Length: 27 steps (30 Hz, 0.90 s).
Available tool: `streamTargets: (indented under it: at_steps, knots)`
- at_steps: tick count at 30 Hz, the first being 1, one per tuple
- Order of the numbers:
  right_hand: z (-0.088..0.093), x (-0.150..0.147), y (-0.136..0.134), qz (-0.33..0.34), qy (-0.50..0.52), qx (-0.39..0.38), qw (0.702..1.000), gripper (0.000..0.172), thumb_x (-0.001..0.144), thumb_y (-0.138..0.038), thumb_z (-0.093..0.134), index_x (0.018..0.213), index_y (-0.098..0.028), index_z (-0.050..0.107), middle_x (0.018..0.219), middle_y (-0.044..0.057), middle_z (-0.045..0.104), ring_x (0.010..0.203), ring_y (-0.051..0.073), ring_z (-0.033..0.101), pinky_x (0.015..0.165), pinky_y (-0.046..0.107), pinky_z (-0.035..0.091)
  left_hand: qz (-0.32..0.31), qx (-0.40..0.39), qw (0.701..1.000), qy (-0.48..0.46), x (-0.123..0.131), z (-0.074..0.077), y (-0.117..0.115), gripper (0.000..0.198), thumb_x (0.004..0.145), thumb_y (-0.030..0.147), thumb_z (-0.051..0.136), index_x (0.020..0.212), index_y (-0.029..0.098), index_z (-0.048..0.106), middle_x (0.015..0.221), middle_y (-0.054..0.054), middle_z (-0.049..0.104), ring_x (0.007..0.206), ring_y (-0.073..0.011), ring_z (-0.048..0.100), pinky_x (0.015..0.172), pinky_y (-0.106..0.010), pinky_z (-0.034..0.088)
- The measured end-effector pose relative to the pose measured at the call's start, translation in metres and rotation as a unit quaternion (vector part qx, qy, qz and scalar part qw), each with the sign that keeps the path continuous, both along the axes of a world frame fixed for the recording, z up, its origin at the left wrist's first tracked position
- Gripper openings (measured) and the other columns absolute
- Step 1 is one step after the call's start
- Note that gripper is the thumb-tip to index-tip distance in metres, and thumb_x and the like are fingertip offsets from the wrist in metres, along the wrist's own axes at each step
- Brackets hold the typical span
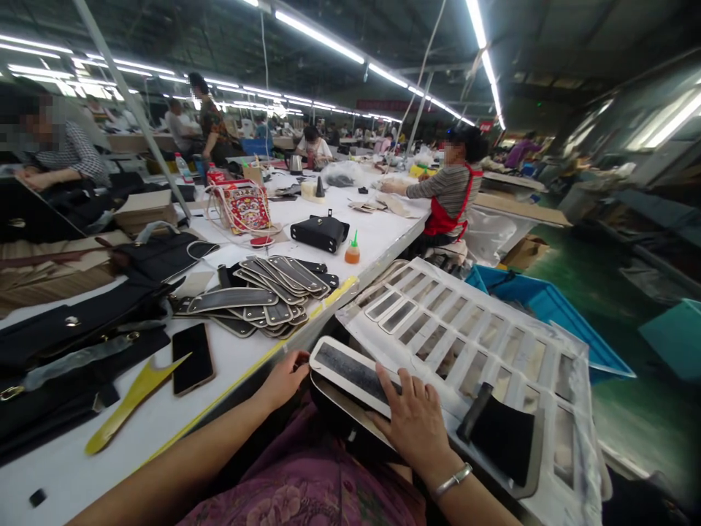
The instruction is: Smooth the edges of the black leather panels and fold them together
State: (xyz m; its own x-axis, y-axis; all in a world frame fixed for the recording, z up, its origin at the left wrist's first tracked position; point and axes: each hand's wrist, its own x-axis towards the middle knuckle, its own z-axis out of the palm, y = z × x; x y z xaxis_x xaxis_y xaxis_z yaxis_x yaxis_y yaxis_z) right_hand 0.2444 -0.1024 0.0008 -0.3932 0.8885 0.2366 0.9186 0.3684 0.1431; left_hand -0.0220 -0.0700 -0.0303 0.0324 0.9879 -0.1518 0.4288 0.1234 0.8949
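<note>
A long round-ended panel [350, 371] with a pale rim and a dark grey middle lies over a black bag body [350, 432] in front of my lap. At the panel's far left end, my left hand [288, 378] has its fingers curled against the edge, seeming to grip it. My right hand [417, 418] lies across the panel's right part, fingers spread on top and thumb along the near side. The underside of the bag body is hidden. To the right, a white board [438, 351] with rows of oblong openings holds two similar panels [391, 312].
Left on the table are a pile of dark oblong leather pieces [263, 292], a phone [193, 358], a yellow tool [128, 409] and black bags [82, 321]. Beyond stand a glue bottle [353, 252] and small black bag [319, 232]. A black curved piece [504, 435] lies on the board; a blue crate [548, 307] is behind.
</note>
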Motion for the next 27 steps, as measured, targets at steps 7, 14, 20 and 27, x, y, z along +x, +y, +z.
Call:
streamTargets:
  at_steps: [7,14,20,27]
  knots:
    - [0.002,0.015,-0.011,0.008,-0.056,-0.024,0.998,0.074,0.074,-0.045,0.058,0.138,-0.025,0.027,0.114,0.017,0.047,0.089,0.032,0.045,0.077,0.049,0.035,-0.008,0.08,0.995,0.064,0.008,0.008,0.003,0.032,0.085,0.038,0.04,0.107,0.017,0.049,0.081,-0.002,0.055,0.074,-0.016,0.055,0.07,-0.031,0.048]
    - [0.004,0.02,-0.015,0.055,-0.05,-0.039,0.996,0.077,0.075,-0.05,0.054,0.139,-0.026,0.02,0.099,0.012,0.05,0.083,0.028,0.046,0.072,0.042,0.039,-0.197,0.285,0.911,0.223,0.013,0.022,0.019,0.04,0.075,0.022,0.056,0.115,0.023,0.051,0.117,-0.007,0.048,0.111,-0.0217,0.042,0.099,-0.039,0.034]
    - [-0.005,0.037,-0.015,0.127,-0.04,-0.033,0.991,0.07,0.075,-0.052,0.054,0.137,-0.037,0.023,0.105,0.01,0.049,0.083,0.025,0.048,0.067,0.036,0.042,-0.213,0.213,0.923,0.239,0.016,0.014,0.023,0.043,0.069,0.022,0.062,0.112,0.025,0.053,0.131,-0.006,0.037,0.124,-0.0252,0.031,0.103,-0.042,0.027]
    - [0.004,0.018,0.003,0.113,-0.05,-0.134,0.983,0.068,0.069,-0.046,0.063,0.131,-0.035,0.035,0.1,0.009,0.05,0.078,0.023,0.05,0.064,0.033,0.043,-0.241,0.138,0.903,0.329,0.015,0.023,0.039,0.035,0.067,0.021,0.064,0.102,0.023,0.06,0.135,-0.01,0.035,0.125,-0.0334,0.028,0.099,-0.048,0.028]
